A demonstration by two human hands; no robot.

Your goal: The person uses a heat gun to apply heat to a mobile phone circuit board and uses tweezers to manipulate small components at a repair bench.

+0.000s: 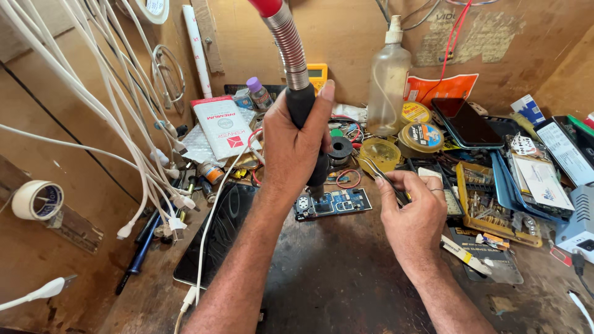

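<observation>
Your left hand (291, 145) is clamped on the black hot-air wand (304, 108), nozzle down over the blue circuit board (333, 203) mid-bench, while your right hand (409, 207) at 3 o'clock pinches steel tweezers (378, 173); no part looks lifted yet.

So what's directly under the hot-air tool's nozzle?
A blue circuit board lies flat on the dark workbench, below the hot-air tool gripped by the left hand. The nozzle tip and the board's spot beneath are partly hidden by that hand.
</observation>
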